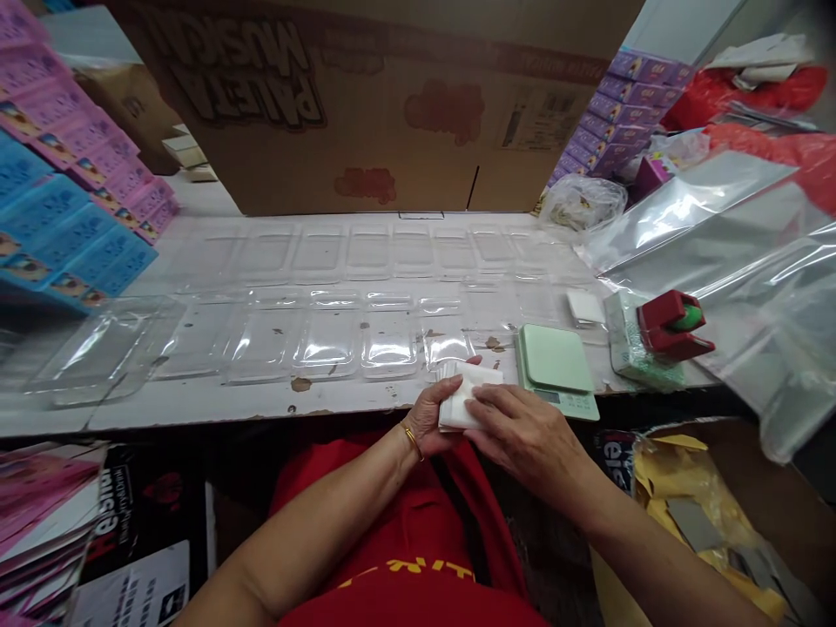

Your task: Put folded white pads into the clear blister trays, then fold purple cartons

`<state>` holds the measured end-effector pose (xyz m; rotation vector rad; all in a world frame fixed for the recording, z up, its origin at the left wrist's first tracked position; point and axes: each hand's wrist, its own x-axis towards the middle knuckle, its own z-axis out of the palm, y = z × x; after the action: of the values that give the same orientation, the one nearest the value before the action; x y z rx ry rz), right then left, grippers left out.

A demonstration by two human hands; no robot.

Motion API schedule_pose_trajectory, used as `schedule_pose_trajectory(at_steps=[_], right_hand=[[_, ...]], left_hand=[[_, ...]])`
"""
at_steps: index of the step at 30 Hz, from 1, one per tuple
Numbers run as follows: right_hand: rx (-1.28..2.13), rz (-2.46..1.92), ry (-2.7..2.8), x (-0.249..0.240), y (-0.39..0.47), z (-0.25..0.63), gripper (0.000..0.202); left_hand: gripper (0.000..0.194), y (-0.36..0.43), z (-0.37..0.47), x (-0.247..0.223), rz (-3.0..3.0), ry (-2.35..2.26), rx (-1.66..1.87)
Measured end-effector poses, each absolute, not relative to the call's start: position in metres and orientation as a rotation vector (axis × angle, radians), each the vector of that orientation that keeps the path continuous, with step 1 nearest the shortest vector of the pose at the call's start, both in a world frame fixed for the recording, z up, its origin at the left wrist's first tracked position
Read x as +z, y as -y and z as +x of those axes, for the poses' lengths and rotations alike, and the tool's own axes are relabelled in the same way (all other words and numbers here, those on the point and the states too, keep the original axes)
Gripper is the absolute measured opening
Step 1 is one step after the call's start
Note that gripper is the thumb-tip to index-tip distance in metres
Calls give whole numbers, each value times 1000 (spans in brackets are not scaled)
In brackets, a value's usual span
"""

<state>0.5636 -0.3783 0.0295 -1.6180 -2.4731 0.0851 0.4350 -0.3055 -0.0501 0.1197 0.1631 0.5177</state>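
A thick stack of small square white sheets (454,407) is held over the front edge of the table; their material is hard to make out. My left hand (429,416), with a gold bangle at the wrist, closes round the stack from the left, thumb on top. From the right, my right hand (526,435) grips the same stack, its fingertips bent onto the upper sheets. Just beyond lie clear plastic trays (325,341) in two rows, several in each. A pale green digital scale (556,366) sits close to the right hand.
A large cardboard box (392,148) stands at the back. Pink boxes (71,113) and blue boxes (58,226) are piled left, purple boxes (620,113) back right. Further right are a small white stack (586,307), a red tape dispenser (672,326) and clear plastic bags (705,226).
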Motion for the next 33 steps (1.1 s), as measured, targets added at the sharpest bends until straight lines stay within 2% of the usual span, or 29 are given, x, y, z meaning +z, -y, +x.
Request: schedule_pose_trajectory(at_steps=[18, 27, 33], right_hand=[[266, -1589, 2407, 28, 363, 577, 22], [57, -1745, 2464, 15, 371, 568, 21], [-27, -1689, 2472, 11, 371, 572, 24]], left_hand=[[52, 304, 435, -61, 50, -204, 424], [48, 302, 445, -62, 59, -306, 432], [53, 301, 448, -61, 56, -282, 435]])
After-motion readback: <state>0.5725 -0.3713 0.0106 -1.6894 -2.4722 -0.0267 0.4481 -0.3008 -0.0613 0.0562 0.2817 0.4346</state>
